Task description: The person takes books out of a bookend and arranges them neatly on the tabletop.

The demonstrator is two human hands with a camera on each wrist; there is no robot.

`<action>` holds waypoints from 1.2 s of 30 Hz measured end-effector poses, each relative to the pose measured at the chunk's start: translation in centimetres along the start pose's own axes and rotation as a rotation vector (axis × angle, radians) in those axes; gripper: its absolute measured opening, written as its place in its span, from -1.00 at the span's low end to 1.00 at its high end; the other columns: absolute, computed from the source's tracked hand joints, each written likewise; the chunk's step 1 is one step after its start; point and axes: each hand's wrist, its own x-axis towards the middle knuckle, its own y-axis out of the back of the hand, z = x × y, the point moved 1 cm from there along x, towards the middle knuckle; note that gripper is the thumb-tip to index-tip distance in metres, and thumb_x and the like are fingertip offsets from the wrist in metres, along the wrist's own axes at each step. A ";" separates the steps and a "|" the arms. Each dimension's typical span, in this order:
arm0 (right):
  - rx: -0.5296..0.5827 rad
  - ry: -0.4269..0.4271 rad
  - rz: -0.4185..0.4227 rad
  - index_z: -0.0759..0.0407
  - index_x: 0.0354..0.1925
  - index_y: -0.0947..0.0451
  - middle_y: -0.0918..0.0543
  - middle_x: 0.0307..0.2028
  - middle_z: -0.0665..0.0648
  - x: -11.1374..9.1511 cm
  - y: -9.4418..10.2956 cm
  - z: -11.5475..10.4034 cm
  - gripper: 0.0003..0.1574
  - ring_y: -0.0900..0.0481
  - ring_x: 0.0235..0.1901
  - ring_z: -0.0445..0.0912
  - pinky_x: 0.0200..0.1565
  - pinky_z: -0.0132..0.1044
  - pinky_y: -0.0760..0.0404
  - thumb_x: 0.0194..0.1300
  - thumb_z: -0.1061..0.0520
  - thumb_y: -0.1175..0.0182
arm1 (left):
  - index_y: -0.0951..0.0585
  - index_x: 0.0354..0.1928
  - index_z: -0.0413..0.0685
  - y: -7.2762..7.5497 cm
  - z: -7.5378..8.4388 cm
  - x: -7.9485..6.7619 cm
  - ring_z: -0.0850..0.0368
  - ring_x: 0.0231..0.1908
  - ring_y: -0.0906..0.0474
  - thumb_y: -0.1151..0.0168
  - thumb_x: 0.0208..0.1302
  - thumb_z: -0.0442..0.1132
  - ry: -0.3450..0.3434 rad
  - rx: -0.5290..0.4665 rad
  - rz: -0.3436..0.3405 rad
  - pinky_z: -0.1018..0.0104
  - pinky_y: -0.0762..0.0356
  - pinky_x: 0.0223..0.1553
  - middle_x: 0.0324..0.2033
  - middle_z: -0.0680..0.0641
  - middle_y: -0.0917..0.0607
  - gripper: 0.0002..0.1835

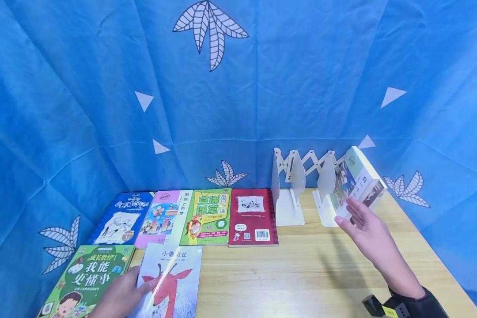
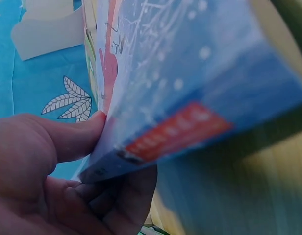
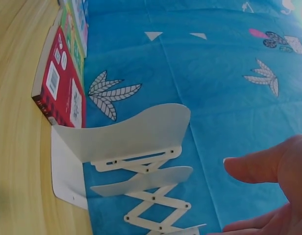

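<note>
My left hand (image 1: 119, 292) grips the left edge of a deer picture book (image 1: 168, 269), its pale cover showing a red deer. In the left wrist view the thumb lies on the cover and the curled fingers are under the blue spine (image 2: 175, 134). My right hand (image 1: 367, 240) is beside the upright books (image 1: 359, 176) at the right end of a white expandable book rack (image 1: 297, 176). Its thumb and fingers are spread apart, and nothing shows between them in the right wrist view. Whether the fingertips touch those books I cannot tell.
Along the back lie a blue book (image 1: 123, 218), a pink-and-white book (image 1: 163, 218), a yellow-green book (image 1: 206, 216) and a red book (image 1: 253, 216). A green book (image 1: 91, 276) lies at front left. Behind the wooden table (image 1: 270, 278) hangs a blue curtain (image 1: 302, 88).
</note>
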 end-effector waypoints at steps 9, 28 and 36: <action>0.031 -0.007 0.013 0.30 0.45 0.22 0.01 0.40 0.45 0.4 0.3 0.5 0.09 -0.10 0.30 0.32 0.19 0.24 -0.27 0.35 -0.31 -0.02 | -0.24 0.26 -0.31 -0.1 0.0 0.3 0.07 -0.50 -0.58 -0.23 0.26 -0.12 0.038 -0.013 -0.004 0.13 -0.64 -0.47 -0.29 -0.12 -0.62 -0.35; 0.121 -0.021 0.097 0.27 0.45 0.31 0.07 0.40 0.47 1.1 0.5 1.5 0.10 -0.02 0.31 0.37 0.19 0.31 -0.21 0.36 -0.27 -0.03 | -0.32 0.19 -0.37 0.7 -0.9 1.0 0.07 -0.48 -0.58 -0.28 0.20 0.02 0.051 0.008 0.006 0.12 -0.63 -0.47 -0.32 -0.12 -0.63 -0.29; 0.110 -0.040 0.178 0.00 0.48 0.25 0.03 0.43 0.31 0.5 0.5 1.5 0.04 -0.02 0.34 0.28 0.19 0.33 -0.19 0.33 -0.32 -0.04 | -0.24 0.20 -0.46 1.2 -0.9 0.8 0.05 -0.52 -0.53 -0.27 0.22 0.00 0.102 0.139 0.048 0.15 -0.59 -0.52 -0.36 -0.17 -0.58 -0.24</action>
